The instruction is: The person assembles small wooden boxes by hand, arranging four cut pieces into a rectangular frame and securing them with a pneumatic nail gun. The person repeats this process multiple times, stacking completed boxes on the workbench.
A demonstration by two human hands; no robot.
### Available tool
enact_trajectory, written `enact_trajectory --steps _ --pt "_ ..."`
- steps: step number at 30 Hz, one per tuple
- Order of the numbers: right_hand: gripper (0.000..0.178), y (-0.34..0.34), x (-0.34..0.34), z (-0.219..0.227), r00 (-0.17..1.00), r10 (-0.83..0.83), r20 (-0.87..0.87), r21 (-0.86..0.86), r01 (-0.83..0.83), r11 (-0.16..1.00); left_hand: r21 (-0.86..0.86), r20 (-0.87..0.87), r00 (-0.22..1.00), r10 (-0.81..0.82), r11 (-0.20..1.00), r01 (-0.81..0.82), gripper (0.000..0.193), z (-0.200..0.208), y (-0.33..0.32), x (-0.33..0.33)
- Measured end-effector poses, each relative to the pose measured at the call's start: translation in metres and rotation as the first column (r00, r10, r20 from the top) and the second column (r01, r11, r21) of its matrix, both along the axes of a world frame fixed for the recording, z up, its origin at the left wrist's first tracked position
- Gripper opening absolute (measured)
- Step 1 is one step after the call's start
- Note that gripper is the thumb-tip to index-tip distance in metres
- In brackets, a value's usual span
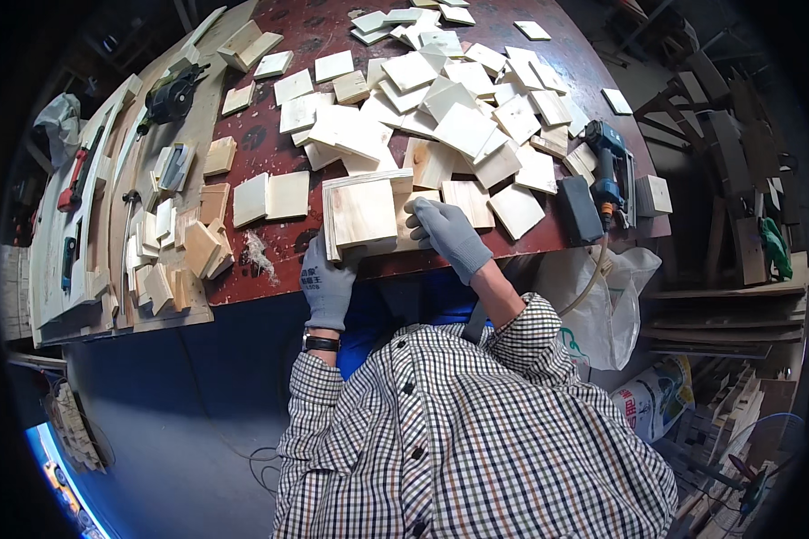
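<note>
My left hand (325, 286), in a grey work glove, grips a small wooden box (364, 214) from below at the table's front edge. Pale boards form the box's front face and show their edges along its top and left sides. Behind the box most of the left fingers are hidden. My gloved right hand (451, 238) is just right of the box with its fingers curled together; what they hold, if anything, is too small to make out. Beyond both hands lies a heap of loose square wooden boards (463, 130).
A blue nail gun (608, 171) with a hose (587, 283) rests at the right of the red table (288, 242). On the left, a plank bench holds wood offcuts (157, 286), a dark power tool (171, 97) and a red-handled tool (74, 180). A white sack (607, 310) hangs below right.
</note>
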State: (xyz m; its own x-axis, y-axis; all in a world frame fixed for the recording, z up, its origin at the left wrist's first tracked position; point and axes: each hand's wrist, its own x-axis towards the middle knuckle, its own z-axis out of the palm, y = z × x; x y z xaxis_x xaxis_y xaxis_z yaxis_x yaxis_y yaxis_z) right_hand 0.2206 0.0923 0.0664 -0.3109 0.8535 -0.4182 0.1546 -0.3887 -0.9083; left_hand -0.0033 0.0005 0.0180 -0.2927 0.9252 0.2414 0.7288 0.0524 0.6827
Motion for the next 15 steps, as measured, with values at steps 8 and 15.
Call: enact_trajectory --steps 8,15 --pt "0.037 -0.029 -0.001 -0.017 0.932 -0.109 0.345 0.479 -0.075 0.875 0.016 0.147 0.988 -0.041 0.999 0.039 0.049 -0.027 0.0 -0.014" --pt "0.024 -0.056 -0.015 -0.04 0.837 -0.174 0.519 0.571 -0.188 0.799 -0.003 0.2 0.979 -0.039 0.999 0.04 0.052 -0.016 0.002 -0.007"
